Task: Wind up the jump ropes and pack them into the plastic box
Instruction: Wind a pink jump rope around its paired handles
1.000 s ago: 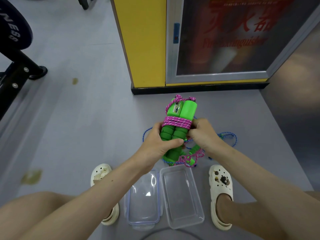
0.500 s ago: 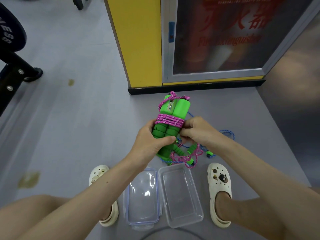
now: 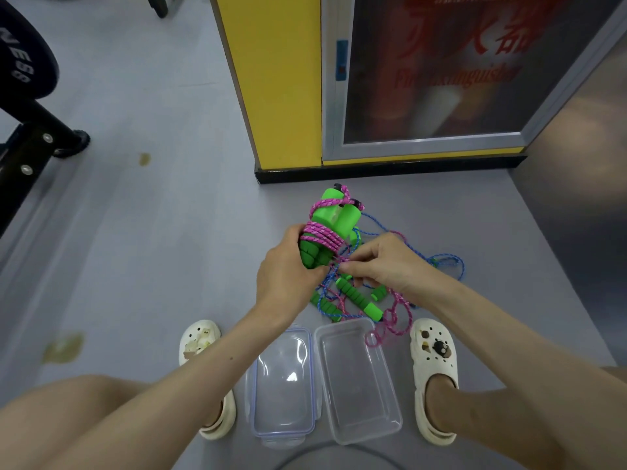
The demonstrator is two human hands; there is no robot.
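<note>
bundle (image 3: 336,217) tipped left, right hand (image 3: 386,262) lower (fingers (image 3: 351,266) pinching pink cord (image 3: 320,232))

The cabinet door (image 3: 437,69) reads "Fire extinguisher", the weight plate (image 3: 20,62) "ESS".

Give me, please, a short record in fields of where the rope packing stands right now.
Left hand: grips the wound bundle, green handles wrapped in pink rope
Right hand: pinches a pink strand beside the bundle
Loose ropes: blue and pink, tangled on the floor with more green handles
Box: open, nothing packed; a pink loop lies over its far right corner
Lid: on the floor, left of the box
</note>
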